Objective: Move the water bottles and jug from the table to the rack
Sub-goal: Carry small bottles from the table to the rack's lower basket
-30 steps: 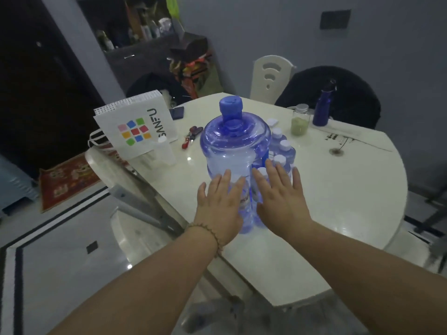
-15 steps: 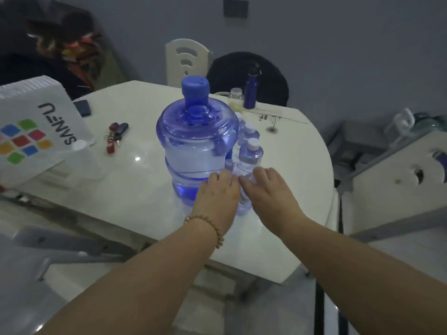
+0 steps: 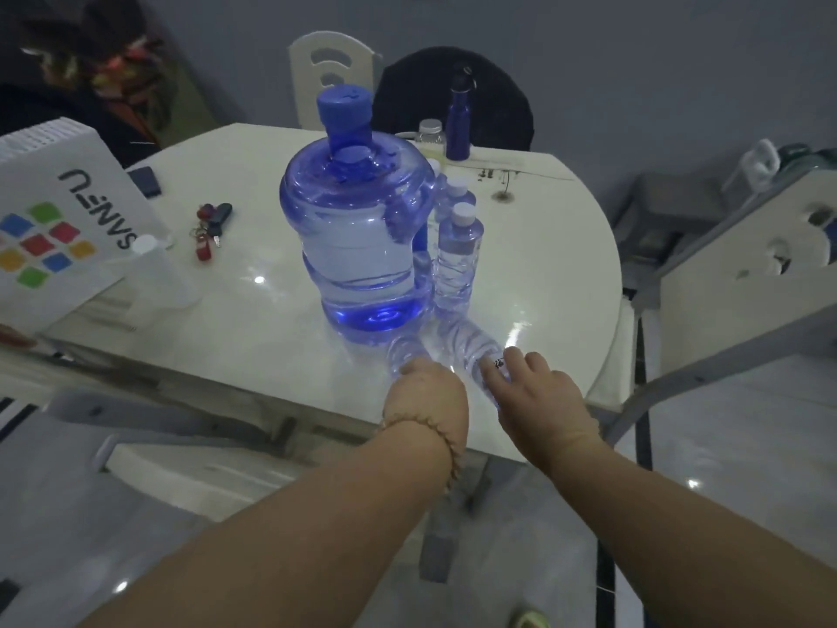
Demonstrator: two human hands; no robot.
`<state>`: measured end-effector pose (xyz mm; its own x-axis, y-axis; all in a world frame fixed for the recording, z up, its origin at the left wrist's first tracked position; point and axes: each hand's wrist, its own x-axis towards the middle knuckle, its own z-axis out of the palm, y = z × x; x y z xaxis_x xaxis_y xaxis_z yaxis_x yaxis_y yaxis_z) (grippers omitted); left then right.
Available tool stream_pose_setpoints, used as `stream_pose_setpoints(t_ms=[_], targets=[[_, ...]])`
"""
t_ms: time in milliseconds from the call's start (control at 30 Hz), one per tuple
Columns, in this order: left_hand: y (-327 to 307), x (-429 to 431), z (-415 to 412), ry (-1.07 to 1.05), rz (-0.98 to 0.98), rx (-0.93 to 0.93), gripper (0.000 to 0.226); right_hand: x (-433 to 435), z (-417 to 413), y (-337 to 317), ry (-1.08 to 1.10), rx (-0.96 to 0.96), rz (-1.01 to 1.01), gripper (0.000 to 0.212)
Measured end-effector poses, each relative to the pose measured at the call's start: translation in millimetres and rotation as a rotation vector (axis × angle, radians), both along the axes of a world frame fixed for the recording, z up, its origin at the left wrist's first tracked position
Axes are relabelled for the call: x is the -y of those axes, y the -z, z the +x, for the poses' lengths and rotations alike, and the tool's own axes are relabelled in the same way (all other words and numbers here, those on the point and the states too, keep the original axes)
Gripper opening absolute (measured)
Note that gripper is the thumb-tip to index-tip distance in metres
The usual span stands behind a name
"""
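Left hand [image 3: 428,396] gripped one clear ribbed plastic bottle [image 3: 404,351], tipped; right hand [image 3: 539,396] gripped another [image 3: 466,342]; big translucent blue jug [image 3: 358,228] upright beyond both.

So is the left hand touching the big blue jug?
Apart. In the head view the left hand is closed on a tilted small bottle near the table edge, and bare tabletop shows between its knuckles and the jug.

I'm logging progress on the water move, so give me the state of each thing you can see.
Jug: upright on the table, capped.
Left hand: closed on a tilted small bottle.
Right hand: closed on another tilted bottle.
Standing bottle: upright beside the jug, capped.
Metal flask: upright, closed.
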<state>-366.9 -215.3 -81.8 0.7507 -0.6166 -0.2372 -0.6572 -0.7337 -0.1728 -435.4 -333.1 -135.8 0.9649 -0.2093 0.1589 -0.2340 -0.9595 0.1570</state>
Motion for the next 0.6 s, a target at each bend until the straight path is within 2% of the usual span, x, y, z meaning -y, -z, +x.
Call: stream_pose_setpoints(t_ms=[100, 233, 400, 500, 600], targets=[[25, 6, -16, -0.141, -0.125, -0.105, 0.048, 0, -14, 18, 0.056, -0.039, 0.037, 0.076], [56, 33, -27, -0.315, -0.266, -0.229, 0.073, 7, -26, 39, 0.139, -0.071, 0.096, 0.077], [84, 50, -41, -0.444, -0.294, -0.39, 0.076, 11, -37, 62, 0.227, -0.12, 0.16, 0.069], [96, 52, -44, -0.469, -0.299, -0.387, 0.077, 18, -34, 66, 0.186, -0.074, 0.22, 0.061], [100, 57, -37, -0.445, -0.241, -0.28, 0.077, 28, -27, 68, 0.09, -0.084, 0.236, 0.061]])
